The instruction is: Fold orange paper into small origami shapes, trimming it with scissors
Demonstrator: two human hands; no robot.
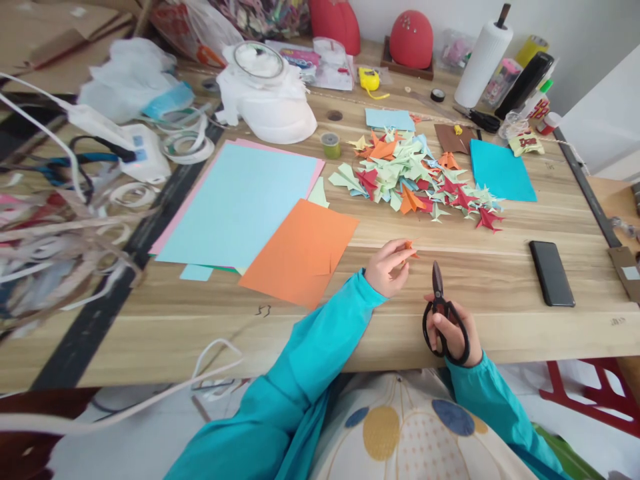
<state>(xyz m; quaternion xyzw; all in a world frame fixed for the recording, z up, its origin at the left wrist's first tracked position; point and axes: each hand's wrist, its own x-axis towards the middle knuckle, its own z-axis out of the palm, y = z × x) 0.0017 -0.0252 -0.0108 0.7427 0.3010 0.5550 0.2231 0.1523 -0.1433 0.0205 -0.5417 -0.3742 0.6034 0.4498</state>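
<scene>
l hand (391,268) grip pinches small orange folded paper bit (411,251); r hand (457,337) grip holds black scissors (439,293); multicolour folded paper pile (415,180) done, flat orange paper sheet (300,252) left.

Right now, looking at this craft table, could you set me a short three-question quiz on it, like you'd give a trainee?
1. True or false: the right hand holds the black scissors by their handles, blades shut.
2. What does the left hand pinch? A) a small orange folded paper B) a roll of tape C) a pencil
3. Fill in: the black phone lies flat on the wooden table, to the person's ___ of the black scissors.
Key: 1 true; 2 A; 3 right.
</scene>
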